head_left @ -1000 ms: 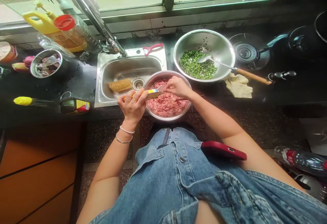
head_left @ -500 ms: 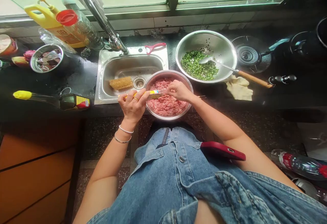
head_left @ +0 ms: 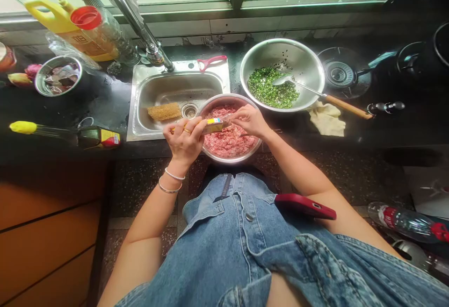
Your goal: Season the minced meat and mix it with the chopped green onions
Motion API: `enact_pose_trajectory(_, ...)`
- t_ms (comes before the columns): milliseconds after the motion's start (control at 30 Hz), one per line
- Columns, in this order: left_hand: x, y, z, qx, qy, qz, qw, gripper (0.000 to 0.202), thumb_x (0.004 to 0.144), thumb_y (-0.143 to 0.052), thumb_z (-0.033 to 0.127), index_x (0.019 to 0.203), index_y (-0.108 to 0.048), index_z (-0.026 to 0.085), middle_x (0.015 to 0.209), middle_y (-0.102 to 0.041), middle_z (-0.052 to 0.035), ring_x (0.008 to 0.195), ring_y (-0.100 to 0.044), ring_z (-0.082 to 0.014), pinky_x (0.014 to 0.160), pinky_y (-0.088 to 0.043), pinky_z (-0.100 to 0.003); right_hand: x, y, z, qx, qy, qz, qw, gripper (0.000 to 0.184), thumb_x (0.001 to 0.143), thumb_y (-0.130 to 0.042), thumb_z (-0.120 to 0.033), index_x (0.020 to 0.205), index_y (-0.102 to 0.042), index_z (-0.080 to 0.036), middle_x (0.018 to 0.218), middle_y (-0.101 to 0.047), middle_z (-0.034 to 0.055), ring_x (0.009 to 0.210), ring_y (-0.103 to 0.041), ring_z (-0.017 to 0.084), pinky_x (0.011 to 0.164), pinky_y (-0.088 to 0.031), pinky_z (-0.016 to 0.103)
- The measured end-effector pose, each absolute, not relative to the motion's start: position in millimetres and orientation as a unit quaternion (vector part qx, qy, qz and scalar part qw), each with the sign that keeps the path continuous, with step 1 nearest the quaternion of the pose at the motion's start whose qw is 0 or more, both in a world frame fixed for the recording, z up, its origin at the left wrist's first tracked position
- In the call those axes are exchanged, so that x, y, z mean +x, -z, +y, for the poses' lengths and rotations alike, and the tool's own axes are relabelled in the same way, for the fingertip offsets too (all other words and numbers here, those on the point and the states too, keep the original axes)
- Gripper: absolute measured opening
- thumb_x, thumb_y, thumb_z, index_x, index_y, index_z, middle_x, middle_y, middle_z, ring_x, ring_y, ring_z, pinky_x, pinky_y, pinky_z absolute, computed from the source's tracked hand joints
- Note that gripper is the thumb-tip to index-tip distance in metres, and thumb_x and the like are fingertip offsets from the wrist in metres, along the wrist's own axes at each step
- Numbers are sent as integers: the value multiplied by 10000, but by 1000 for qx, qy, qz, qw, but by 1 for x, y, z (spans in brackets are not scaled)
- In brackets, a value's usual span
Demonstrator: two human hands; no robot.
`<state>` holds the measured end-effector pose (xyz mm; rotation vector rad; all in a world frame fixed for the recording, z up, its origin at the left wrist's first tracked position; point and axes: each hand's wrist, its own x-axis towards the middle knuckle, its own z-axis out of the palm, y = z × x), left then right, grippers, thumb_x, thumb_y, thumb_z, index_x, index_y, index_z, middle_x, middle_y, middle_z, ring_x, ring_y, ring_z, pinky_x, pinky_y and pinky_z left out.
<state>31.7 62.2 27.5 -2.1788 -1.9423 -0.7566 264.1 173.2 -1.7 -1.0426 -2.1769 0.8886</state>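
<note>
My left hand (head_left: 185, 139) is wrapped around a small yellow box (head_left: 213, 125), held level over a steel bowl (head_left: 231, 161) of pink minced meat (head_left: 231, 142). At the box's right end, my right hand (head_left: 250, 120) has its fingers pinched together; a thin, pale bit shows between them and the box, too small to name. A thin stick-like utensil lies in the meat bowl under my right hand, mostly hidden. Behind, a larger steel bowl (head_left: 315, 64) holds chopped green herbs (head_left: 271, 92) and a wooden-handled spoon (head_left: 347, 106).
The sink (head_left: 168, 85) with a brown scrubber (head_left: 164, 111) lies behind left. A red peeler (head_left: 211, 62) rests on its rim. A dark sauce bottle (head_left: 98, 137) lies at left, near a steel pot (head_left: 40, 80). A cloth (head_left: 328, 120) and a gas burner (head_left: 339, 75) are at right.
The box's end has turned slightly toward me, showing more of its face. My right hand has shifted slightly right, its fingers less tightly curled. The view has moved a little.
</note>
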Motion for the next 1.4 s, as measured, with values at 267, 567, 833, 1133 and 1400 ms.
enact_pose_trajectory(267, 40, -50, 65, -766, 104, -635, 11, 321, 884, -609, 551, 1007, -669, 261, 891, -684, -82, 710, -607, -219, 695, -351, -368, 279, -2, 169, -378, -333, -823, 262, 86, 846, -714, -272, 849, -791, -232, 825, -708, 47, 850, -568, 209, 806, -442, 368)
enact_pose_trajectory(567, 34, -73, 72, -757, 103, -645, 11, 534, 875, -437, 727, 865, -687, 255, 688, -674, -65, 623, -588, -215, 667, -307, -360, 259, 12, 177, -376, -311, -834, 258, 87, 835, -699, -243, 819, -782, -223, 871, -731, 47, 866, -587, 222, 840, -451, 388)
enact_pose_trajectory(833, 40, -79, 79, -755, 97, -649, 9, 558, 887, -416, 725, 830, -691, 243, 701, -679, -75, 643, -602, -229, 700, -328, -374, 256, 7, 185, -388, -334, -817, 264, 70, 812, -721, -232, 781, -780, -208, 839, -723, 47, 871, -594, 222, 846, -461, 387)
enact_pose_trajectory(1133, 57, -75, 80, -777, 97, -622, 3, 497, 897, -473, 676, 801, -679, 234, 694, -678, -62, 662, -615, -218, 755, -361, -381, 278, 13, 173, -403, -348, -799, 280, 78, 827, -713, -240, 796, -783, -224, 871, -743, 43, 878, -613, 214, 862, -473, 379)
enact_pose_trajectory(1400, 50, -81, 86, -756, 107, -645, -2, 409, 903, -519, 610, 771, -672, 254, 670, -649, -56, 695, -607, -252, 834, -353, -446, 269, 8, 175, -390, -334, -804, 300, 97, 847, -686, -233, 786, -759, -215, 861, -727, 46, 885, -614, 221, 863, -475, 389)
